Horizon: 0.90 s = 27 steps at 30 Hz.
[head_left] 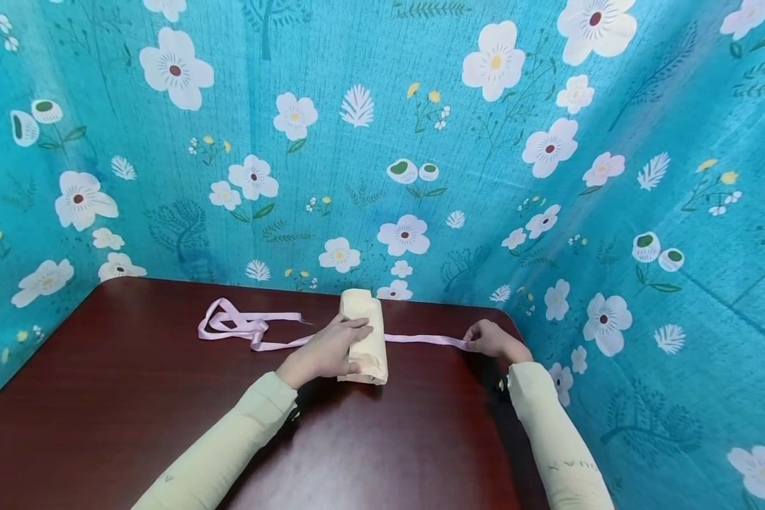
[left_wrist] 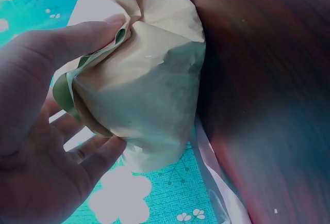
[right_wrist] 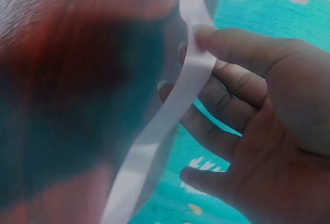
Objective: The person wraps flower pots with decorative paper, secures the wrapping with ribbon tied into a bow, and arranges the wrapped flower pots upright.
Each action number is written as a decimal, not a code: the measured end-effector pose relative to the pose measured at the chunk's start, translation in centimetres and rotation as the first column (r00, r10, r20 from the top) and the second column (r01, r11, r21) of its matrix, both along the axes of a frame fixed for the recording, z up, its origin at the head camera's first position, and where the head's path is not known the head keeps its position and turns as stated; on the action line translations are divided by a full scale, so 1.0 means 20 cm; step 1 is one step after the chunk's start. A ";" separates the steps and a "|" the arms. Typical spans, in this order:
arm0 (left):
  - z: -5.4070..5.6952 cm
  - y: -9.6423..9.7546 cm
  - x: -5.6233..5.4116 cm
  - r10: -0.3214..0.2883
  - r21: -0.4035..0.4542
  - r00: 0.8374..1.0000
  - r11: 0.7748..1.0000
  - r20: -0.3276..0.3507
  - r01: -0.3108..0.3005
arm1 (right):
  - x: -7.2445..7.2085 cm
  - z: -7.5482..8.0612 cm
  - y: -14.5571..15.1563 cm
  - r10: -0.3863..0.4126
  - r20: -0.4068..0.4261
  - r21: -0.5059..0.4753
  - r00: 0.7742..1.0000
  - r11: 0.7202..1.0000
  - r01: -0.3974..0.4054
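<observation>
A cream paper-wrapped bundle (head_left: 371, 340) lies lengthwise near the far side of the dark table, its near end folded and creased. My left hand (head_left: 329, 348) holds it from the left, with the thumb on the folded paper end (left_wrist: 131, 79) and the other fingers along its side and top. A pale pink ribbon (head_left: 423, 340) runs crosswise on the table and passes beneath the bundle, that stretch hidden. Out to the right, my right hand (head_left: 489, 340) pinches the ribbon between thumb and fingers; the ribbon (right_wrist: 172, 100) crosses the fingers in the right wrist view.
Left of the bundle, the rest of the ribbon lies in loose loops (head_left: 229, 322), with one end pointing right. The dark reddish-brown table (head_left: 382, 446) is glossy. A blue flowered cloth (head_left: 357, 156) hangs behind it and along the right side.
</observation>
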<state>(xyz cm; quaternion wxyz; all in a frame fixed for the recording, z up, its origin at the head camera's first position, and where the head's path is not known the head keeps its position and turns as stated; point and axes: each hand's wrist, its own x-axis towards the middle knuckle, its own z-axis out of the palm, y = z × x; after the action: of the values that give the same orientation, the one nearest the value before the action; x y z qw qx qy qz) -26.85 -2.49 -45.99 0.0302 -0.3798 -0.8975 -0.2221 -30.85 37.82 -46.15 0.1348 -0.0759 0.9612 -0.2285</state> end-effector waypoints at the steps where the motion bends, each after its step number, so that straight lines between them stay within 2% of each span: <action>1: 0.00 0.00 0.01 0.001 -0.006 1.000 1.000 0.001 -0.001 | 0.01 0.01 -0.01 0.011 -0.007 -0.003 1.000 1.000 -0.011; 3: 0.00 0.00 0.03 0.006 -0.007 1.000 1.000 0.003 -0.006 | 0.03 0.05 -0.03 0.022 -0.007 -0.035 1.000 0.999 -0.022; 7: -0.01 0.00 0.05 0.034 -0.034 0.999 0.999 -0.005 -0.034 | 0.07 0.18 -0.10 0.098 -0.040 -0.140 0.994 0.985 -0.102; 12: 0.00 0.01 0.05 0.055 -0.048 0.998 0.997 -0.018 -0.056 | 0.09 0.36 -0.22 0.204 -0.139 -0.237 0.969 0.943 -0.233; 15: -0.01 0.01 0.05 0.052 -0.044 0.998 0.998 -0.039 -0.054 | 0.08 0.47 -0.32 0.225 -0.179 -0.270 0.958 0.925 -0.268; 22: -0.02 0.01 0.07 0.033 -0.045 0.996 0.998 -0.088 -0.037 | 0.06 0.71 -0.56 0.242 -0.262 -0.281 0.934 0.907 -0.314; 27: -0.04 0.01 0.08 0.027 -0.048 0.989 0.998 -0.142 -0.034 | 0.01 0.82 -0.71 0.281 -0.316 -0.290 0.906 0.881 -0.374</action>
<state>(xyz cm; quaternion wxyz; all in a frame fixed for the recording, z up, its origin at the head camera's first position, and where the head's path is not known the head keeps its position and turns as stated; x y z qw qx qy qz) -25.17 -2.27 -46.86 0.0876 -0.3814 -0.9042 -0.1714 -30.72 23.54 -29.76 0.0268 -0.2907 0.8885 -0.3540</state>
